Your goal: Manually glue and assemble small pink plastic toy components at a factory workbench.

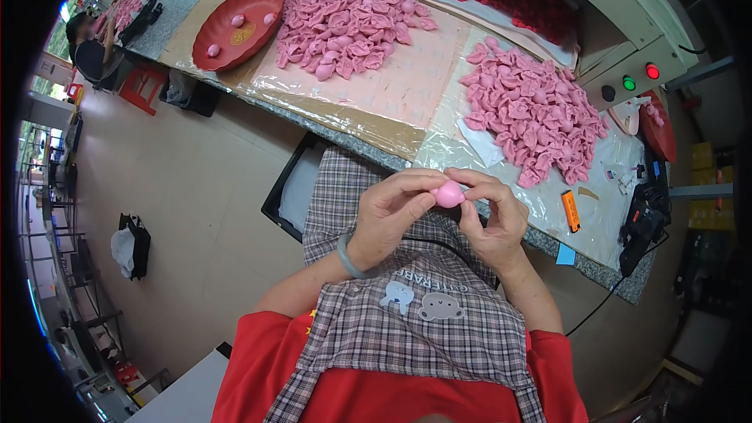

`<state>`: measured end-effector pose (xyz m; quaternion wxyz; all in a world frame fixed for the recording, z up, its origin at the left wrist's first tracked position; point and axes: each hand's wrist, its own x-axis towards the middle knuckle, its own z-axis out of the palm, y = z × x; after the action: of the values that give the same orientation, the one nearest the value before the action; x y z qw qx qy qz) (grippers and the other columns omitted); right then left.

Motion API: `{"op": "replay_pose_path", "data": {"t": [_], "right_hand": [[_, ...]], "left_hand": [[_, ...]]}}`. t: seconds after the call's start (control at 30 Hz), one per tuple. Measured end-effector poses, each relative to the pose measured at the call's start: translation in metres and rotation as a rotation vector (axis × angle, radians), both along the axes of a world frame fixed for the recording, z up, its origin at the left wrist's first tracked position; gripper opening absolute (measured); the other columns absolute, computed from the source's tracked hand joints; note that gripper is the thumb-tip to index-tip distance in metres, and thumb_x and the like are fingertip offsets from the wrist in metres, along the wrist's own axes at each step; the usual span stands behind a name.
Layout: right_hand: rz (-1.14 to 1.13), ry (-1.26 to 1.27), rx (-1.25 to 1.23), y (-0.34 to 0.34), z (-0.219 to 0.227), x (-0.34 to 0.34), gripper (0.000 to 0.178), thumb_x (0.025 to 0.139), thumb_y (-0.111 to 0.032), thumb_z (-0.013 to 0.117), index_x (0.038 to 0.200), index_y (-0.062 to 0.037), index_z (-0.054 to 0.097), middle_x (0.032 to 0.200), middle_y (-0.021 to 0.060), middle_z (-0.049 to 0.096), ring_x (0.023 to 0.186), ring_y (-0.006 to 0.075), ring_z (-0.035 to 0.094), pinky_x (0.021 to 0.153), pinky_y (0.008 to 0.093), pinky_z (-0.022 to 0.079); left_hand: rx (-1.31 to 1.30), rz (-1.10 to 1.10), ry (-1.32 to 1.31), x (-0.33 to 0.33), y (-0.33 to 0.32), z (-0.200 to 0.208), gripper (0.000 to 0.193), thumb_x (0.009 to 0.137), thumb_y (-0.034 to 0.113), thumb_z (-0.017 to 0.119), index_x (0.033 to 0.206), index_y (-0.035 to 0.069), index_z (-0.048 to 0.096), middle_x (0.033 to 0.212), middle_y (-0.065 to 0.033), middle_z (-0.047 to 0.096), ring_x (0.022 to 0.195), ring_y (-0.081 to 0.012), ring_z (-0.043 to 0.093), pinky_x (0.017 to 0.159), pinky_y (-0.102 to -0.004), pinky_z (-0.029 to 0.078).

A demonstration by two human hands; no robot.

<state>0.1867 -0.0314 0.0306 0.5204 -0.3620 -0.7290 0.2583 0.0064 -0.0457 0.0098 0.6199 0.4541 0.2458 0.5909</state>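
Pink piece [449, 194] sits pinched between your left hand [392, 215] and right hand [495, 219], fingers closed on it, above your lap. Two pink heaps [540, 113] beyond your hands look done; this one's mid-work.

A pale pink piece [449, 194] sits between both hands, above a grey-and-white checked apron [407, 321] over a red shirt [258, 368]. Beyond them lie pink heaps [536, 113], a red dish [239, 27] and an orange lighter [571, 211].
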Motion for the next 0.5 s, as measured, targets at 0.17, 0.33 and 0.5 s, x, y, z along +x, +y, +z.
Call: {"op": "replay_pose_path", "data": {"t": [0.17, 0.33, 0.5], "right_hand": [[-0.001, 0.024, -0.023, -0.003, 0.001, -0.001, 0.021, 0.080, 0.003, 0.070, 0.098, -0.0021, 0.061, 0.105, 0.0176, 0.072, 0.096, 0.0273, 0.072, 0.080, 0.0322, 0.058], [-0.006, 0.032, -0.006, -0.003, 0.004, 0.000, 0.022, 0.078, 0.005, 0.070, 0.097, -0.0021, 0.063, 0.104, 0.0173, 0.071, 0.094, 0.0276, 0.072, 0.079, 0.0323, 0.057], [-0.084, -0.084, 0.057, -0.004, 0.008, 0.003, 0.025, 0.073, 0.008, 0.071, 0.094, -0.0015, 0.064, 0.093, 0.0138, 0.068, 0.082, 0.0254, 0.068, 0.071, 0.0323, 0.055]], "left_hand": [[0.001, 0.000, 0.027, -0.001, -0.001, 0.000, 0.023, 0.093, -0.006, 0.059, 0.115, -0.004, 0.063, 0.120, -0.0143, 0.061, 0.111, -0.0200, 0.060, 0.095, -0.0313, 0.052], [0.004, -0.025, -0.012, 0.001, 0.001, 0.003, 0.024, 0.092, -0.007, 0.060, 0.115, -0.003, 0.063, 0.120, -0.0140, 0.060, 0.112, -0.0203, 0.060, 0.096, -0.0320, 0.052], [-0.029, -0.045, -0.052, 0.002, 0.002, 0.005, 0.021, 0.091, -0.007, 0.060, 0.112, -0.003, 0.063, 0.121, -0.0144, 0.059, 0.112, -0.0210, 0.060, 0.098, -0.0335, 0.052]]}}
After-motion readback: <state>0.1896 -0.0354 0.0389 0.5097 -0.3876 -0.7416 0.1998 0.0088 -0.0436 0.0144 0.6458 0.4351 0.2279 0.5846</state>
